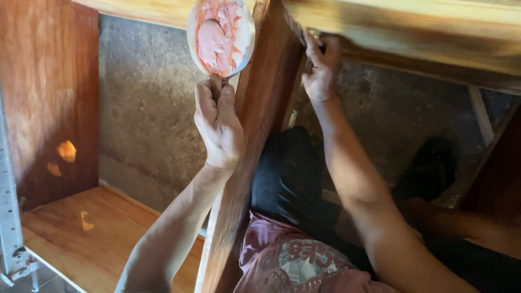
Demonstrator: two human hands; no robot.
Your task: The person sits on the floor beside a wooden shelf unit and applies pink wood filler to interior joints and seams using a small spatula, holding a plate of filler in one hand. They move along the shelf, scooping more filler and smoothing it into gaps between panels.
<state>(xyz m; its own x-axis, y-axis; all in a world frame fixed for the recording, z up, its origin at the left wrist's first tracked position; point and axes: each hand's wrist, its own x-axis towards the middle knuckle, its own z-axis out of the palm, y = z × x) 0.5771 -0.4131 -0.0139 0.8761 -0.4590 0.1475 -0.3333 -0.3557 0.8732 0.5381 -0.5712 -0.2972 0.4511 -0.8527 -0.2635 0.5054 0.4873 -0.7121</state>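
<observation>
I look down on two bare arms reaching up under a wooden frame. My left hand [218,126] is closed in a fist around the short handle of a round white plate [221,36], which it holds raised near the top of the view; the plate's face is smeared with pink putty [214,40]. My right hand [321,68] reaches higher, fingers [312,46] pressed up against the underside of a pale wooden beam [412,27] where it meets the reddish upright board [255,135]. Whether those fingers pinch anything I cannot tell, as the beam's shadow hides their tips.

The upright board stands between the two arms, so each hand works on its own side of it. Behind it is a rough grey wall [146,108]. To the left are a reddish plywood side panel [46,92] and a plywood shelf floor [103,233], with a perforated metal strip [10,217] at the edge. Below lie my dark trousers [287,179] and pink printed shirt [293,260].

Counted: two hands, one plate, one patch of putty, one upright board, one beam, one metal strip.
</observation>
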